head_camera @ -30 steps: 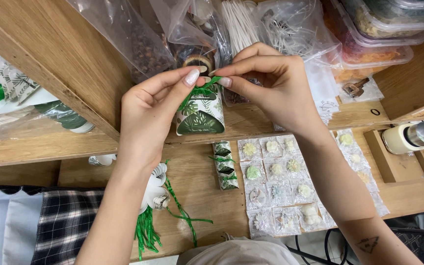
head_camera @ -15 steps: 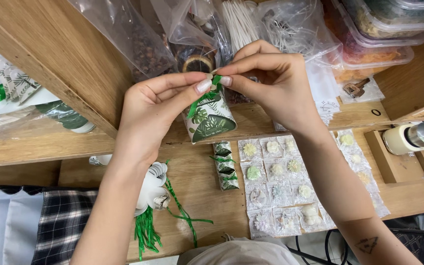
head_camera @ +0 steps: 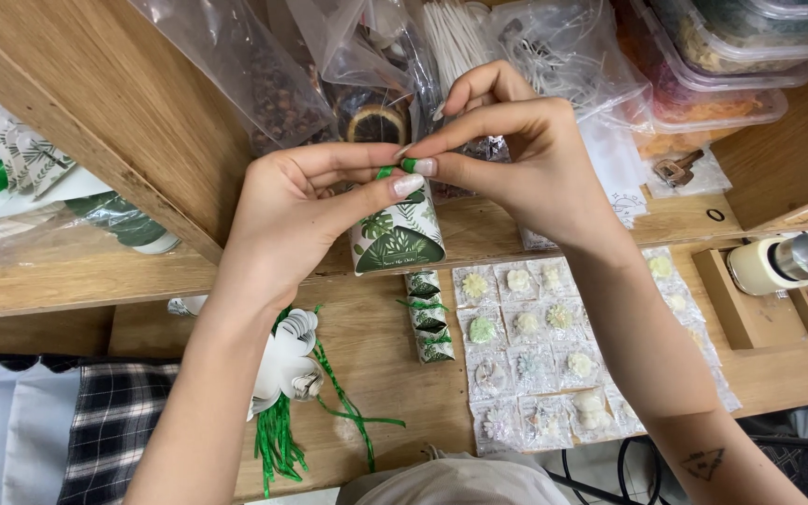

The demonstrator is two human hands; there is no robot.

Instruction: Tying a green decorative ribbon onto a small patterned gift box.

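The left hand (head_camera: pixel 306 210) and right hand (head_camera: pixel 516 154) both pinch a green ribbon tie (head_camera: pixel 395 170) atop a small leaf-printed gift box (head_camera: pixel 395 238) (held above the wooden shelf (head_camera: pixel 95 281)), with wrapped flower-shaped pieces (head_camera: pixel 530 360) lying below.

Both hands, left (head_camera: pixel 296 210) and right (head_camera: pixel 516 154), raised, fingertips pinched together.

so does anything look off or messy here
Nothing looks damaged. Both hands, left hand and right hand, pinch the green tie atop the leaf-print box. Loose green ties lie scattered on the table.
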